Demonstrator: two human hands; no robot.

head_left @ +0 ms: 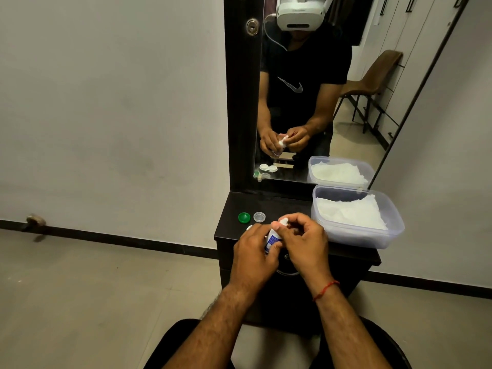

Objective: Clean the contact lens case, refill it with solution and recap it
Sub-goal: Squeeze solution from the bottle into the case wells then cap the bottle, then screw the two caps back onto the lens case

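- the left hand [254, 251] is wrapped around the body of the solution bottle [272, 239], holding it just above the front edge of the tabletop [282, 206]; the bottle's long axis tilts up and to the right, nozzle end highest.
- the right hand [303, 239] is pinched on the bottle's white cap [283, 222] – fingers curled over the top, so it sits directly at the end that has to come off or go on; i cannot tell which way it is being turned.
- the lens case itself is almost hidden: a small white bit [249, 227] peeks out just behind the left hand, on the tabletop near its left edge; the mirror [332, 107] shows it as a pale double-well case lying open.
- its two caps lie apart from it, side by side toward the back-left corner – green cap [244, 217] outermost, clear cap [259, 217] just beside it.
- so the case lies ahead and left of the bottle, nearer the left hand – my guess is the nozzle must swing that way to fill the wells.
- a clear plastic tub [391, 230] of white tissues fills the right side, overhanging the front edge.
- the surface is a small dark dresser top against a pale wall, tiled floor below.
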